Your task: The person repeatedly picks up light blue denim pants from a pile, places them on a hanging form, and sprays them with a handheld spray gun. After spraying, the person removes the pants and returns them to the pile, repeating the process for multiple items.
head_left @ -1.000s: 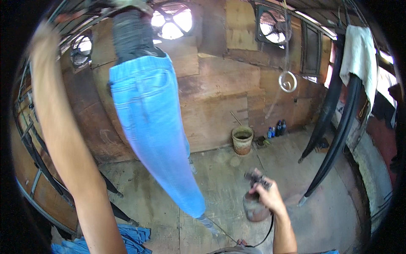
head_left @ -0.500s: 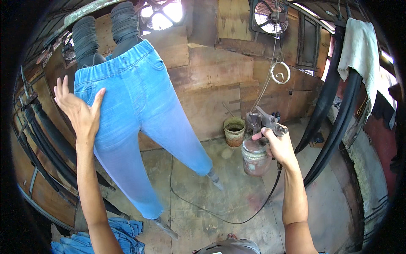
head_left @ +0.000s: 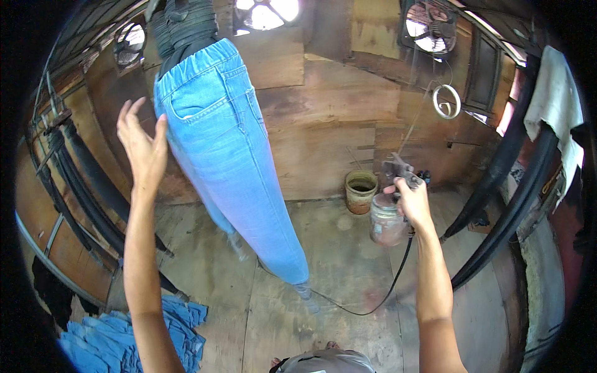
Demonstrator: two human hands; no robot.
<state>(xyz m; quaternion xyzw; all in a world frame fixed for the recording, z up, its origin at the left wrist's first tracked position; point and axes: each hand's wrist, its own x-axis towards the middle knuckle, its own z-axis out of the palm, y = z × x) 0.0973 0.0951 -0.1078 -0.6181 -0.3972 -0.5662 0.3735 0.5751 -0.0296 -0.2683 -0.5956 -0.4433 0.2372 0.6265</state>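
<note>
Light blue jeans (head_left: 233, 161) with an elastic waistband hang on a dark, wrapped leg-shaped form (head_left: 186, 31), showing a side with a front pocket and a side seam. My left hand (head_left: 144, 152) is open beside the waist, fingers spread; its thumb is close to the fabric, and I cannot tell whether it touches. On the right, my right hand (head_left: 411, 202) grips a spray gun (head_left: 401, 169), held away from the jeans. A thin dark hose (head_left: 404, 270) runs down from the gun and curves across the floor behind the jeans' lower leg.
Behind the gun stand a bucket (head_left: 360, 194) and a lidded pail (head_left: 387, 221). Folded blue garments (head_left: 106, 342) lie at lower left. Dark tubular forms hang at left (head_left: 93, 180) and right (head_left: 497, 214), with a pale cloth (head_left: 550, 93) over the right ones. A white ring (head_left: 446, 101) hangs on a cord.
The jeans and form have turned from their front to their side. My left hand has come off the hip, fingers still spread. The spray gun remains in my right hand.
</note>
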